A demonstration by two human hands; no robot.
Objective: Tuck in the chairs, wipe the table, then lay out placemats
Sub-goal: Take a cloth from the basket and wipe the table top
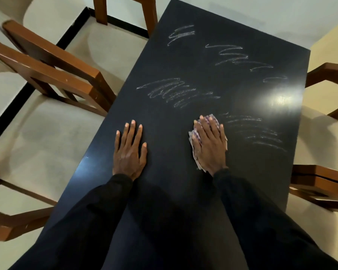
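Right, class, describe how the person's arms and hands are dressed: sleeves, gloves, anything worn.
Both arms wear long, loose black sleeves, the left sleeve and right sleeve ending at the wrists. The left hand and right hand are bare: no gloves, and no watch shows.

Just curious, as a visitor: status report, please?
Left hand flat on table. Right hand presses cloth down. Chalk scribbles unwiped ahead.

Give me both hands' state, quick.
Left hand: open, flat on the black rectangular table.
Right hand: open, fingers straight, pressing the checked purple-white cloth onto it.
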